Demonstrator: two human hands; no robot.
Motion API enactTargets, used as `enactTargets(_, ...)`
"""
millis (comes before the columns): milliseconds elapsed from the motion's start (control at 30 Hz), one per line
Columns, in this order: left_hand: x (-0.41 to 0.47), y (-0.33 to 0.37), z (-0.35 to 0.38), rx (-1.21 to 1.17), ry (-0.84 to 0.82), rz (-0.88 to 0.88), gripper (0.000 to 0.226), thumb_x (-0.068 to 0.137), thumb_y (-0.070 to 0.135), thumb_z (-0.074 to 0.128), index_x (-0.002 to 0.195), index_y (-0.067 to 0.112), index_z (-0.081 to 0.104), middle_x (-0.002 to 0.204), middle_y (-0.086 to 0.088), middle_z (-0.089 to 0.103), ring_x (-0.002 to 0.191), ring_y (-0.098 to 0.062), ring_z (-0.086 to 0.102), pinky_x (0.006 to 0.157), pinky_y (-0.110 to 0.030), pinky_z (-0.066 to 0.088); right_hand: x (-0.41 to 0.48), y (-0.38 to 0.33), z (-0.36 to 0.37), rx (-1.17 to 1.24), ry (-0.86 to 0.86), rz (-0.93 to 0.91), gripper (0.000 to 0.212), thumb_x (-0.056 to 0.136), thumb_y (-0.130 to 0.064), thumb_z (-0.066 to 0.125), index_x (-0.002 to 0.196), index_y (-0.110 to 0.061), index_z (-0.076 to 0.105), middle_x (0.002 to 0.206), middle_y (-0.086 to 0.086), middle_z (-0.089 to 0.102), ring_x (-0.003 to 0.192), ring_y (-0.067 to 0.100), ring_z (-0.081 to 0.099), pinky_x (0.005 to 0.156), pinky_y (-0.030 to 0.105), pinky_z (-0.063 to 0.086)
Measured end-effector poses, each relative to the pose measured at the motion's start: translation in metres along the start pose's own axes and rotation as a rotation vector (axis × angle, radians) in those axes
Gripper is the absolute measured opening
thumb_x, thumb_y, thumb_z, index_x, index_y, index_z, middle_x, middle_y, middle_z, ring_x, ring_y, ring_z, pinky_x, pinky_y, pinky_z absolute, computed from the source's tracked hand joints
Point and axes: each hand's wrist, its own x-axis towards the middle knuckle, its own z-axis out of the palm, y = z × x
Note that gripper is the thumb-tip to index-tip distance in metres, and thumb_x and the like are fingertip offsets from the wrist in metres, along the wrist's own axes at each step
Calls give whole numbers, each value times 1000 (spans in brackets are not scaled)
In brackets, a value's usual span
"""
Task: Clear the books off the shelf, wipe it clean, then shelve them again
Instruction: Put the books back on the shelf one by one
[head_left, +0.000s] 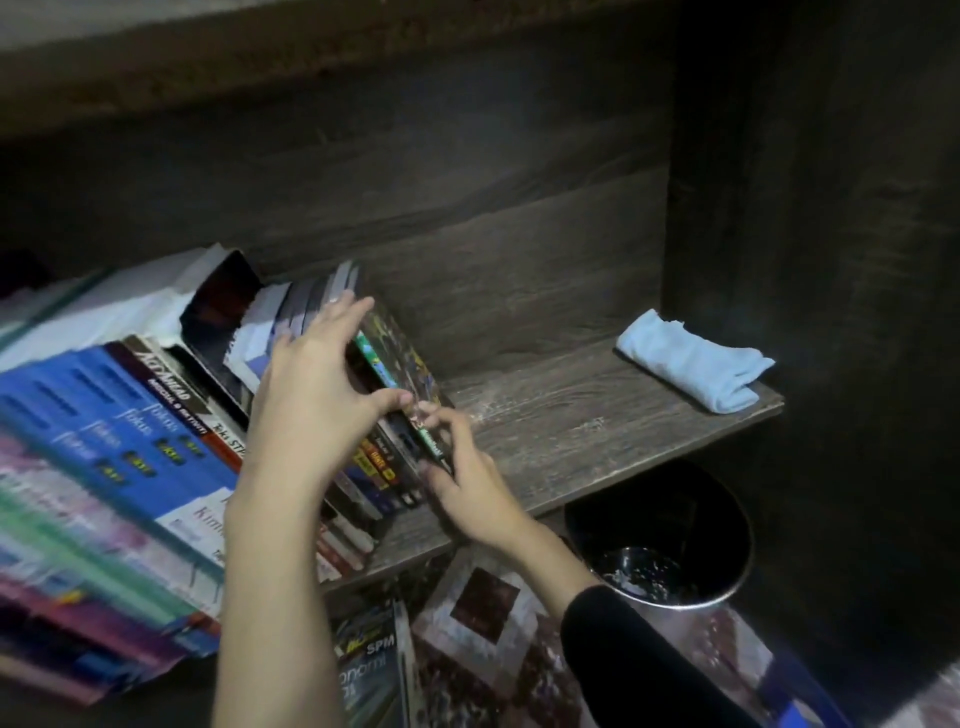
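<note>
L hand (317, 384) curls over the tops of the small books (374, 467), thumb on the end book (400, 364). R hand (467, 488) pinches that book's lower spine. The row leans left against big textbooks (119, 441). To the right the shelf (571, 431) is bare, w/ a folded blue cloth (691, 364) at its far end. More books (371, 670) lie on the floor below, near a bin (660, 535). Prob. mid-task: one part cleared, most books on the shelf. Pale streaks show; can't tell if wiped.
</note>
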Motion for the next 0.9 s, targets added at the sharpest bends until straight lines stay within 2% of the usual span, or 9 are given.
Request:
enactTargets(100, 0, -6, 2, -11, 22, -9, 90, 62, 23, 87, 141, 19, 44, 148, 4, 39, 136, -17, 35, 114, -40, 26, 3, 11, -12, 5, -166, 71, 72, 85, -9, 66, 134, -40, 24, 141, 1, 42, 122, 22, 50, 105, 39, 39)
enactTargets(200, -1, -10, 4, -17, 32, -47, 94, 62, 29, 86, 143, 21, 41, 149, 6, 36, 137, -17, 32, 114, -41, 26, 5, 22, -21, -2, -160, 105, 78, 77, -4, 74, 129, -48, 35, 140, 2, 48, 124, 20, 50, 107, 44, 40)
enactTargets(300, 0, -10, 7, 10, 89, -47, 88, 63, 31, 85, 140, 22, 44, 144, 4, 44, 134, -19, 37, 112, -42, 28, 8, 25, -19, -10, -100, 149, 79, 77, -2, 73, 134, -46, 40, 135, 5, 53, 121, 19, 53, 107, 38, 41)
enactTargets(400, 0, -6, 13, 59, 172, -51, 80, 65, 29, 84, 136, 20, 48, 138, 2, 50, 130, -20, 41, 108, -40, 27, 13, 29, -13, -49, -20, 171, 77, 77, -4, 74, 135, -44, 44, 132, 7, 56, 110, 21, 60, 104, 33, 43)
enactTargets(533, 1, -7, 20, 31, 226, -60, 76, 64, 26, 84, 132, 18, 52, 134, 0, 53, 127, -22, 42, 106, -36, 24, 20, 33, -8, -87, 23, 166, 72, 72, -7, 79, 129, -39, 51, 128, 7, 60, 117, 22, 57, 105, 38, 43)
enactTargets(667, 1, -10, 21, 11, 195, -35, 78, 63, 20, 85, 133, 14, 52, 134, -3, 53, 127, -24, 43, 108, -38, 27, 20, 32, -11, -178, 6, 158, 71, 75, -10, 78, 135, -35, 47, 126, 6, 61, 115, 19, 57, 100, 26, 43)
enactTargets(733, -1, -10, 16, -11, 167, -18, 76, 67, 12, 82, 136, 16, 49, 137, 0, 50, 130, -20, 41, 111, -29, 23, 18, 31, -10, -220, -3, 153, 72, 78, -12, 76, 139, -34, 43, 125, 7, 60, 109, 22, 60, 93, 26, 44)
enactTargets(800, -3, -11, 6, -38, 167, -27, 70, 75, 3, 76, 137, 17, 47, 140, 1, 47, 131, -14, 39, 106, -14, 16, 18, 27, -12, -235, -26, 174, 74, 79, -12, 75, 140, -34, 40, 126, 6, 59, 109, 23, 61, 93, 27, 45)
enactTargets(900, -11, -13, -11, -38, 249, -79, 57, 83, -6, 62, 134, 18, 52, 136, 1, 52, 126, -15, 46, 100, -10, 20, 25, 15, -21, -105, -110, 244, 78, 73, -8, 78, 140, -29, 42, 132, 5, 56, 113, 22, 58, 100, 32, 45)
